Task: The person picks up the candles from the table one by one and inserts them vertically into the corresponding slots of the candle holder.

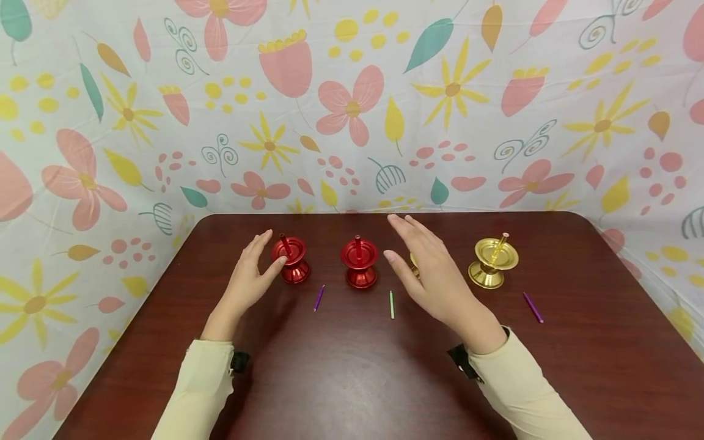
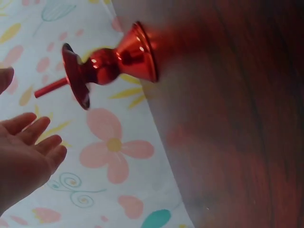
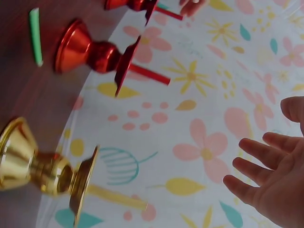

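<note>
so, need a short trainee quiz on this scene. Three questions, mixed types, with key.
1. True or false: the left hand is gripping a holder.

2. Besides the green stick, what colour are the other two sticks visible in the head view?

3. In the head view, the right hand partly hides:
a) a red holder
b) a gold holder
c) the green stick

Key:
1. False; its fingers hold nothing.
2. Purple.
3. b
</note>
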A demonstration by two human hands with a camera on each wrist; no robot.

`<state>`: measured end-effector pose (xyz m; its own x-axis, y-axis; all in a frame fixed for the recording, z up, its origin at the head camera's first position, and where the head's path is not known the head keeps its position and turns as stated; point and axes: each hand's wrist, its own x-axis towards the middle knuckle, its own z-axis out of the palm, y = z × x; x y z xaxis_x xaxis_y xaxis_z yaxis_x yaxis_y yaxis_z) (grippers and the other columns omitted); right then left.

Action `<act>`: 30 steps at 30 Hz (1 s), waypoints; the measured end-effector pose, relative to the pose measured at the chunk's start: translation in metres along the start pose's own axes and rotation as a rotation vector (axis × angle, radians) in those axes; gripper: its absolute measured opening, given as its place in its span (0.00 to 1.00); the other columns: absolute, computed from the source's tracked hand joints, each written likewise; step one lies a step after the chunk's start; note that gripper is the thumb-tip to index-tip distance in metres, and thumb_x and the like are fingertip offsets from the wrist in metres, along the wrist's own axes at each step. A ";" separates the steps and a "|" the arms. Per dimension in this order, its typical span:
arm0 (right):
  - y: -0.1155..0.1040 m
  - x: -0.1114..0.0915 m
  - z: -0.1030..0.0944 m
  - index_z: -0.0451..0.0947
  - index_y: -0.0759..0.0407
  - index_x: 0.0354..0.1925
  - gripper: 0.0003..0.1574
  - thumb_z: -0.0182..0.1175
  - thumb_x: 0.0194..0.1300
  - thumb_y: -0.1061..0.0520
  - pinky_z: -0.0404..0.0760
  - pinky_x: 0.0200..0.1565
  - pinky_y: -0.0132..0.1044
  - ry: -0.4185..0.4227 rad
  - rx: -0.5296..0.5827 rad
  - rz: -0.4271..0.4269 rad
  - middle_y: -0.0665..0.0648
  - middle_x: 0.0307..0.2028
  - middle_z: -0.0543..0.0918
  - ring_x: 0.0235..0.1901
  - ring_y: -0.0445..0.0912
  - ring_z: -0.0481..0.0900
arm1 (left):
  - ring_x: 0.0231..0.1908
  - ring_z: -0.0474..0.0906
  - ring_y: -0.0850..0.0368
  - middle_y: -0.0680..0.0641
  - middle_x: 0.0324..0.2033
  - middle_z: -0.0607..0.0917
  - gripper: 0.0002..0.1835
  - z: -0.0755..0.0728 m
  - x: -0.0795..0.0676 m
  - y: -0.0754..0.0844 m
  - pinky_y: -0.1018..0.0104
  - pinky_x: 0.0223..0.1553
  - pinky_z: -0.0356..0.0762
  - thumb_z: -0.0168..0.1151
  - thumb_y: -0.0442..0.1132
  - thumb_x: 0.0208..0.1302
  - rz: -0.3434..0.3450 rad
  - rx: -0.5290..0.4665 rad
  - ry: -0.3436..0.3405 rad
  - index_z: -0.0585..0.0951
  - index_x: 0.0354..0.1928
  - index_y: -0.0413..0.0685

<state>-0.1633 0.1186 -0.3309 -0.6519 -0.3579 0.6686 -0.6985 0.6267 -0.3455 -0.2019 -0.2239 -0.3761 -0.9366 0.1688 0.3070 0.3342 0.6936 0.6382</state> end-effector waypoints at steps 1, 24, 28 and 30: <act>-0.002 0.001 0.002 0.62 0.58 0.70 0.37 0.60 0.66 0.55 0.62 0.63 0.60 -0.006 0.009 -0.004 0.57 0.66 0.70 0.69 0.54 0.61 | 0.72 0.46 0.41 0.39 0.70 0.61 0.37 -0.001 0.001 -0.003 0.36 0.66 0.49 0.62 0.44 0.66 -0.001 -0.001 -0.018 0.59 0.72 0.41; -0.038 0.018 0.067 0.60 0.54 0.72 0.34 0.51 0.73 0.46 0.60 0.67 0.52 -0.212 0.167 0.019 0.56 0.67 0.68 0.69 0.51 0.60 | 0.71 0.50 0.36 0.35 0.70 0.59 0.38 -0.001 0.019 -0.039 0.35 0.64 0.54 0.60 0.49 0.67 -0.108 0.000 -0.244 0.59 0.73 0.46; -0.042 0.020 0.078 0.59 0.53 0.72 0.34 0.49 0.73 0.44 0.61 0.66 0.52 -0.265 0.165 0.040 0.56 0.66 0.69 0.68 0.52 0.62 | 0.70 0.53 0.36 0.35 0.70 0.60 0.38 0.001 0.021 -0.040 0.36 0.64 0.56 0.61 0.49 0.66 -0.113 0.005 -0.253 0.59 0.73 0.45; -0.043 0.021 0.085 0.59 0.54 0.72 0.34 0.49 0.73 0.44 0.61 0.66 0.52 -0.291 0.163 0.052 0.57 0.66 0.69 0.68 0.53 0.62 | 0.69 0.55 0.36 0.35 0.70 0.60 0.38 0.002 0.022 -0.040 0.37 0.64 0.57 0.61 0.48 0.66 -0.117 -0.002 -0.256 0.58 0.73 0.45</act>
<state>-0.1720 0.0256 -0.3577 -0.7282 -0.5261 0.4392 -0.6851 0.5388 -0.4903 -0.2354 -0.2466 -0.3959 -0.9650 0.2589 0.0428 0.2217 0.7173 0.6605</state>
